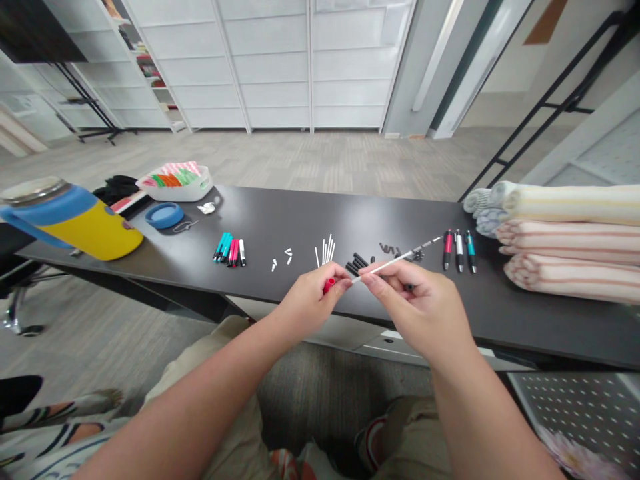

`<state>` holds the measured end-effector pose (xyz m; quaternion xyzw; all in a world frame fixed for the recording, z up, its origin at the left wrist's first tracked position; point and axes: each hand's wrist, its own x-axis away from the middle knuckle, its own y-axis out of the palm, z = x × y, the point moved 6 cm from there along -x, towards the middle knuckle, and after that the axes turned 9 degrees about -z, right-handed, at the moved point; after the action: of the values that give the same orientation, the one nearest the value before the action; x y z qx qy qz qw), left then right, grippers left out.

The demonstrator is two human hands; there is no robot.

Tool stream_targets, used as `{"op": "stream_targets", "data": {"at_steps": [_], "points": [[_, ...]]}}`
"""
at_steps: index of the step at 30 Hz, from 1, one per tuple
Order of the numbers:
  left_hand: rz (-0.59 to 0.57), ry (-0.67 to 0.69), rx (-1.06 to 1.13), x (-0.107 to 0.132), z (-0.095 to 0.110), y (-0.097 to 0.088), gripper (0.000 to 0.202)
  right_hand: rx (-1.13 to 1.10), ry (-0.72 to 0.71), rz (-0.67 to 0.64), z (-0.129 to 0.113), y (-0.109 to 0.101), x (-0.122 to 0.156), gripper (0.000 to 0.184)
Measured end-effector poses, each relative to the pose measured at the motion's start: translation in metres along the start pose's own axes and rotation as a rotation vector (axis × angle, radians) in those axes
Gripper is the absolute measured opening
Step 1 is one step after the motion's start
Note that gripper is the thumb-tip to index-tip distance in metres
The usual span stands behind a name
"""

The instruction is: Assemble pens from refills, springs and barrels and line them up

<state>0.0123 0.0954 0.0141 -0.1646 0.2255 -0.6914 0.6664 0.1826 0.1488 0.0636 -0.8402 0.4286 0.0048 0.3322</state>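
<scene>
Closed over the table's front edge, my left hand [317, 293] has a red pen part [329, 285] in its grasp, mostly hidden by the fingers. My left thumb and forefinger also meet the near end of a thin white pen refill [387, 265]. Pinching that refill along its length is my right hand [413, 293], and the refill slants up to the right. A small dark piece [409, 287] shows by my right fingers. Beyond the hands lie white refills [327, 250], black tubes [356, 263], dark coiled pieces [389, 249] and small white pieces [288, 255].
Teal, red and white pen barrels [230, 249] lie left of centre; three pens [459, 251] lie at right beside rolled towels [575, 240]. Farther left are a yellow-and-blue tumbler [85, 220], a blue ring-shaped lid [165, 215] and a white basket [187, 192]. Another person's foot [95, 402] shows lower left.
</scene>
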Motion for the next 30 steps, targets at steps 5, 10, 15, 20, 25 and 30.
{"op": "stream_targets", "data": {"at_steps": [5,10,15,20,25,30], "points": [[-0.042,0.083,-0.033,0.000,0.004,0.007,0.027,0.145,-0.106,-0.051,-0.017,0.006,0.003,0.019],[-0.087,0.068,-0.015,-0.001,0.003,0.012,0.026,0.230,-0.175,-0.109,-0.019,0.015,0.001,0.021],[-0.120,0.050,0.041,0.004,0.009,0.014,0.021,0.241,-0.177,-0.150,-0.020,0.019,-0.001,0.022],[-0.186,0.110,0.147,0.011,0.017,0.013,0.007,0.265,-0.114,-0.138,-0.018,0.014,-0.003,0.021],[-0.214,0.129,0.163,0.013,0.018,0.012,0.021,0.228,-0.064,-0.139,-0.012,0.010,-0.002,0.025],[-0.199,0.177,0.146,0.012,0.020,0.012,0.022,0.122,-0.006,-0.140,-0.008,0.008,-0.001,0.028]]}}
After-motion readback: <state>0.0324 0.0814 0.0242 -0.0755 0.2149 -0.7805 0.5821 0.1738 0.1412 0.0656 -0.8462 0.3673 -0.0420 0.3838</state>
